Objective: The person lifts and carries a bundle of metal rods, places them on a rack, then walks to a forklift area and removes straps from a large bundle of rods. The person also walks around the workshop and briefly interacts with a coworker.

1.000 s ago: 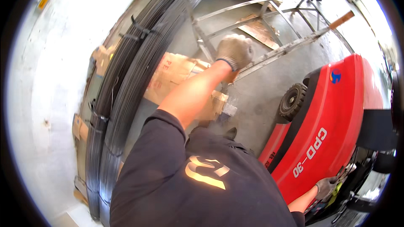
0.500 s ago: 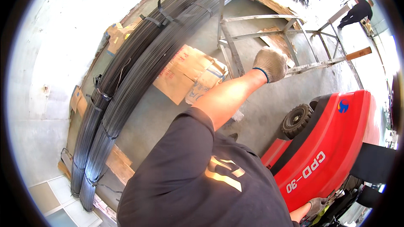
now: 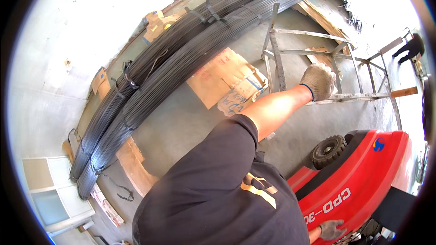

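My left arm reaches out to the upper right, its hand (image 3: 319, 81) in a beige knit glove with a blue cuff. The fingers curl into a fist against the metal frame (image 3: 313, 51), in front of its near rail; whether they hold anything is hidden. At the lower right, my right hand (image 3: 332, 230), in a greyish glove, rests on the red body (image 3: 363, 177) of a forklift-like vehicle with fingers stretched out. A black rubber tyre (image 3: 328, 151) shows beside that body.
Long bundles of thin dark rods (image 3: 181, 59), bound with straps, curve across the left. Flattened cardboard (image 3: 222, 77) lies on the grey floor between them and the frame. A wooden piece (image 3: 404, 91) sits at the frame's corner. Another person (image 3: 412, 47) stands far right.
The view has turned, so the rods, frame and vehicle sit differently. My right hand has moved from the vehicle's lower edge onto its red side, fingers spreading. My left hand stays fisted by the frame.
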Motion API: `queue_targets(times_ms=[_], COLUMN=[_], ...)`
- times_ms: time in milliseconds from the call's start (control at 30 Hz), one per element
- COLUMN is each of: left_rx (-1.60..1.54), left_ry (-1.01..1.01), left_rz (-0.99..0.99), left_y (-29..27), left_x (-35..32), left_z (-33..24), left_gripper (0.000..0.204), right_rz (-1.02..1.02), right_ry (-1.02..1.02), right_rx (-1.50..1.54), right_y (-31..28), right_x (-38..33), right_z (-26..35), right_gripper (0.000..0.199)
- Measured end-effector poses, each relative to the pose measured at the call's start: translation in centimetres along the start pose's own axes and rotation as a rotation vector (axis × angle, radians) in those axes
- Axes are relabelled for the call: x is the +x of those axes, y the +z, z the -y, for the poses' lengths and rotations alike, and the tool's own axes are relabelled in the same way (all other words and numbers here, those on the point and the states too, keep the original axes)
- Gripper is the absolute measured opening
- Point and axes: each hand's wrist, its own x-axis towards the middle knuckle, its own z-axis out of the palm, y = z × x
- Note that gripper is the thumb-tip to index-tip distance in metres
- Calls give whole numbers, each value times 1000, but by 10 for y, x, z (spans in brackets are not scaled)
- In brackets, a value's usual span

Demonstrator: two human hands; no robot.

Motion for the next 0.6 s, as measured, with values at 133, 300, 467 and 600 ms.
queue_targets(times_ms=[133, 300, 467, 600], left_rx=[-134, -370, -304, -315], left_ry=[-39, -109, -334, -931], left_rz=[-173, -411, 194, 352], left_y=[9, 21, -6, 12], left_x=[-10, -90, -236, -413], left_z=[-1, 18, 74, 178], left_gripper=[14, 24, 33, 34], right_rz=[559, 1444, 1568, 1496], right_ry=[-280, -661, -749, -768], right_rx=[852, 695, 542, 386], right_y=[33, 44, 59, 65], right_x=[-107, -221, -254, -266], right_z=[72, 126, 139, 152], right_gripper=[32, 35, 38, 40])
